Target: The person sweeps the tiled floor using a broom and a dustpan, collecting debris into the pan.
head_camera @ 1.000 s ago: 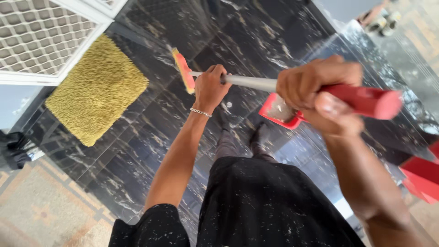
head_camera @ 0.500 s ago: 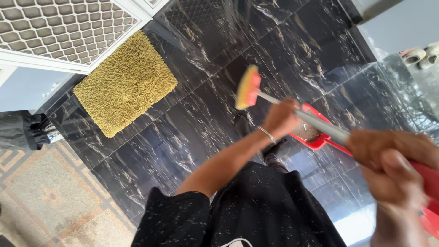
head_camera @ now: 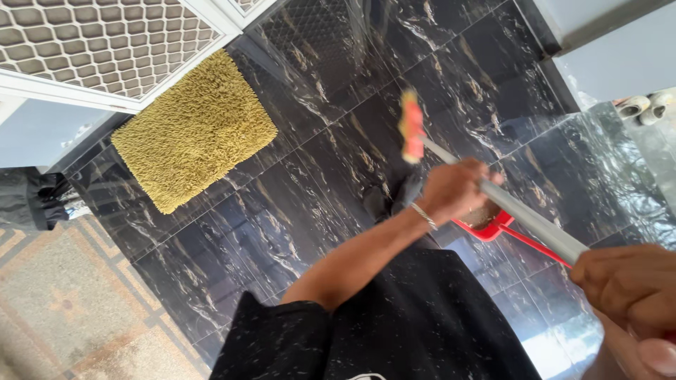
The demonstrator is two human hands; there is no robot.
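I hold a broom with a grey metal handle (head_camera: 529, 219) in both hands. My left hand (head_camera: 454, 188), with a chain bracelet at the wrist, grips the handle low down, close to the red and yellow broom head (head_camera: 411, 127), which hangs above the black marble floor (head_camera: 296, 211). My right hand (head_camera: 630, 285) is closed around the upper end of the handle at the lower right. A red dustpan (head_camera: 496, 226) lies on the floor behind my left hand, mostly hidden by it. My feet in dark shoes (head_camera: 386, 200) stand below the broom head.
A yellow shaggy mat (head_camera: 193, 130) lies at the upper left, beside a white lattice door (head_camera: 98, 42). A patterned beige floor (head_camera: 63, 302) borders the black tiles at lower left. A dark bag (head_camera: 32, 200) sits at the left edge. Light shoes (head_camera: 642, 104) rest at far right.
The broom head has swung to the right across the floor, and both hands have shifted right and down. The dustpan is now more hidden behind my left hand.
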